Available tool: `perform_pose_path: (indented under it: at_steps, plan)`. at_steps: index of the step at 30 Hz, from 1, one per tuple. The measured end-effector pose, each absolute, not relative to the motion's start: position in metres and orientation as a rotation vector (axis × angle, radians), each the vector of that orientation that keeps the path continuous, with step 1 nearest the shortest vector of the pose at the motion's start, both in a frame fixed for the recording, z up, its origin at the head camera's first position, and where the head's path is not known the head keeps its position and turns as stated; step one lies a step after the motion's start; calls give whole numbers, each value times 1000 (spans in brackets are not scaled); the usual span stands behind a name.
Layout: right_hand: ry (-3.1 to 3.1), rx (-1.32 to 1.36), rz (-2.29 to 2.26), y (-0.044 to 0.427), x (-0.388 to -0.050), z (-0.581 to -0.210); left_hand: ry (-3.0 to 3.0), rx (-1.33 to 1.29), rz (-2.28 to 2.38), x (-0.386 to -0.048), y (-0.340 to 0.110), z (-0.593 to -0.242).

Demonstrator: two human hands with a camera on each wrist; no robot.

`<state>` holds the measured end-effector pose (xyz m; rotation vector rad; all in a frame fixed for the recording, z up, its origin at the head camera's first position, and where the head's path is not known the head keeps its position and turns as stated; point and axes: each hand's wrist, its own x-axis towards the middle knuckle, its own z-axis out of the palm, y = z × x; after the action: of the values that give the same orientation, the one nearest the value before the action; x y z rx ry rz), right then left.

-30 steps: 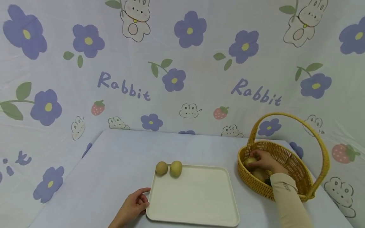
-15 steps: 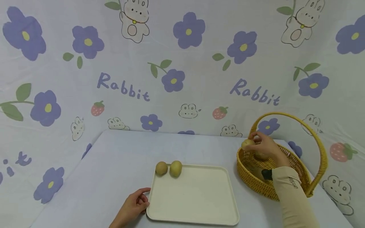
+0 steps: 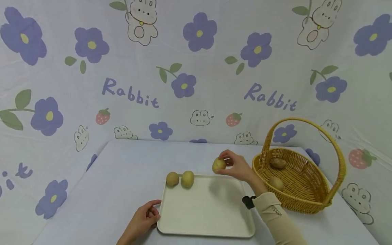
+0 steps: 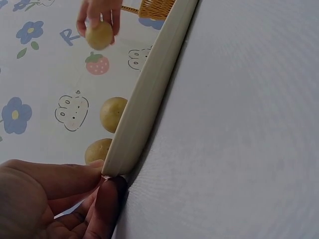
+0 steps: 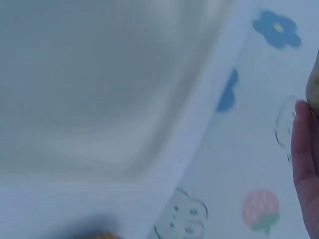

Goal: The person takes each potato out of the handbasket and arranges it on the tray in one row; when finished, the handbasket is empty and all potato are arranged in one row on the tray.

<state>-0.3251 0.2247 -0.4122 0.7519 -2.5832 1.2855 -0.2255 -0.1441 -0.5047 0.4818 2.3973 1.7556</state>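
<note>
In the head view my right hand holds a yellowish potato between thumb and fingers, above the far right part of a cream tray. Two more potatoes sit side by side in the tray's far left corner, a browner potato and a yellower potato. At the tray's left edge is my left hand; the left wrist view shows its thumb and fingers pinching the tray rim. Only part of the right hand and a sliver of its potato appear in the right wrist view.
A wicker basket with a tall arched handle stands right of the tray. Inside lie a brown potato and a paler potato. A white cloth covers the table, and a printed rabbit-and-flower backdrop rises behind it.
My right hand has lifted a potato out of the basket and carried it left to above the tray. My left hand has stayed at the tray's left edge.
</note>
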Motion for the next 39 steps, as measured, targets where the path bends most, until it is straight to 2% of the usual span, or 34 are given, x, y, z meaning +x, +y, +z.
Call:
perform_pose_path:
  at_steps: [7, 16, 29, 34, 39]
  plan:
    - [-2690, 928, 1237, 193, -328, -452, 2388, 469, 1762, -228, -145, -507]
    - [-2764, 1036, 1214, 185, -334, -469, 2405, 492, 1737, -227, -144, -508]
    - [-2782, 1037, 1169, 185, -328, -460, 2391, 470, 1740, -228, -143, -507]
    - [-2749, 884, 1238, 203, -324, -434, 2389, 462, 1743, -227, -142, -508]
    - [-2648, 734, 1197, 245, -325, -403, 2387, 441, 1747, -227, -143, -506]
